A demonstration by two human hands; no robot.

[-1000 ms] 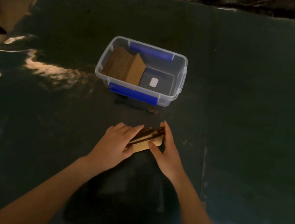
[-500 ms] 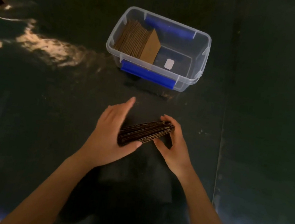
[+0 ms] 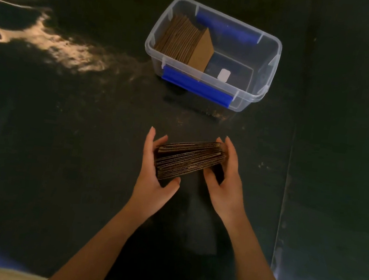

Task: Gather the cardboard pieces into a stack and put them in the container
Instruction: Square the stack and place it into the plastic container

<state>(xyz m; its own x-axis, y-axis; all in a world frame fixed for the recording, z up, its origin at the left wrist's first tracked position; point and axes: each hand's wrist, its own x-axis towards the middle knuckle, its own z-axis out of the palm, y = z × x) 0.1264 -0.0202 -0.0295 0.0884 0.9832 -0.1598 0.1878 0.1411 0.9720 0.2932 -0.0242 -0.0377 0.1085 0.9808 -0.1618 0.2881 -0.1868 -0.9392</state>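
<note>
A stack of brown cardboard pieces stands on edge between my hands, a little above the dark table. My left hand presses its left end, thumb under the stack. My right hand cups its right end, fingers along the far side. Beyond them sits a clear plastic container with blue handles. Inside it, at the left end, another row of cardboard pieces leans on edge; the right half of the container's floor is bare except for a small white label.
The dark, glossy table stretches on all sides, with a bright light reflection at the left. A seam runs down the table at the right. A pale edge shows at the bottom left corner.
The stack has turned from lying under my hands to standing on edge between them. My left hand closed in on its left end. The view shifted, so the container appears farther right.
</note>
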